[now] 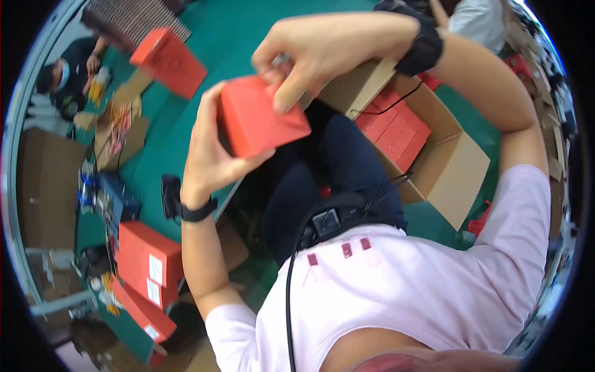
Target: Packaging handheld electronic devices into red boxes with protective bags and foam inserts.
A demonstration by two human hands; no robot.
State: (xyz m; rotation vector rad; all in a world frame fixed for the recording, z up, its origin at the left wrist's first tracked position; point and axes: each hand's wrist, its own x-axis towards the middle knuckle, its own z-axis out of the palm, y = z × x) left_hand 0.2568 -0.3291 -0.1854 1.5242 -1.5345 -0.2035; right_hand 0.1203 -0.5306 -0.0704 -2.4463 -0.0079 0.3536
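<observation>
Before me I hold up a red cardboard box [257, 121], tilted, with a creased flap showing on its near end. My left hand [214, 146] wraps its side and underside, fingers behind and thumb below. From above, my right hand [316, 56] reaches over the box; its thumb lies on the near end and its curled fingers pinch at the upper edge. Whatever sits under those fingertips is hard to make out. Another red box [167, 62] stands on the green table [229, 43] beyond my left hand.
An open brown carton [449, 161] at right holds several red boxes [396, 130]. More red boxes [145, 251] with white labels are stacked at lower left. Another carton [121, 136] stands at left, near a person in dark clothes [74, 74]. A light-clothed person [477, 22] is at upper right.
</observation>
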